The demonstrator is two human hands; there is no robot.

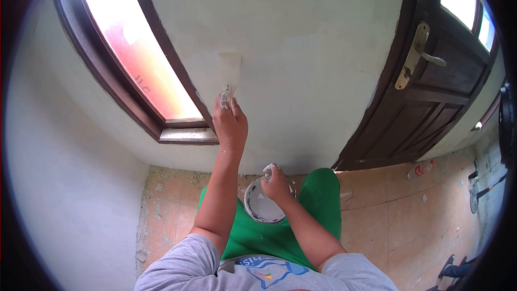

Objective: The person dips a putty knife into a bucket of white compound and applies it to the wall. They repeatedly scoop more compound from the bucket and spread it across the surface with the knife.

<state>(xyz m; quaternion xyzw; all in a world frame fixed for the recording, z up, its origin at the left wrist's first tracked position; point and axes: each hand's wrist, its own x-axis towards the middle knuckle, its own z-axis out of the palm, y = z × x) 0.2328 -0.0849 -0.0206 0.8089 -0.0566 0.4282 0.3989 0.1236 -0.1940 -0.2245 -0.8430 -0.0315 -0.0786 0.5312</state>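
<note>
My left hand is raised against the pale wall, its fingers closed round a white-smeared putty knife. Just above the knife, a beige rectangular patch stands out on the wall. Lower down, my right hand is closed at the rim of a white bucket between my knees. A white-coated thing shows at its fingers; I cannot tell what it is. Whitish material lies inside the bucket, with dark smudges round the rim.
A dark-framed window is on the left, its sill beside my left forearm. On the right stands a brown door with a metal handle. A plastic bottle lies on the tiled floor. Someone's foot shows lower right.
</note>
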